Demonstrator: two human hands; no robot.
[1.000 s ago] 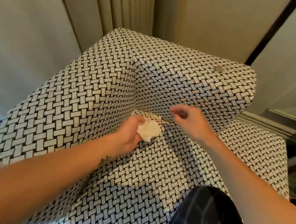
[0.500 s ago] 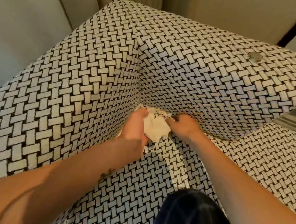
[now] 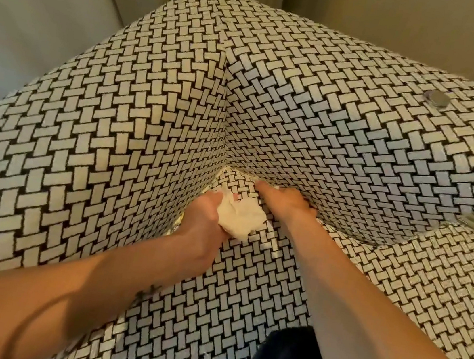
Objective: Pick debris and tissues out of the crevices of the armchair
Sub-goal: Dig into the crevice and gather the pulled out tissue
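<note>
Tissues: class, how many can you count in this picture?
1: a crumpled tissue gripped in the left hand, at the armchair's back corner. More may be hidden in the crevice where the right hand reaches.

No readable text, label, brand or number shows anywhere.

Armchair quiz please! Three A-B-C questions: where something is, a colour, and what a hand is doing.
1. Where is the round silver disc?
A) on the armchair top edge, right
B) in a hand
C) on the curtain
2. What colour is the tissue?
A) blue
B) white
C) red
3. What is the left hand doing?
A) pointing up
B) lying flat
C) gripping the tissue
Answers: A, it sits on the padded top; B, the wad is white; C, fingers curl round it.
</note>
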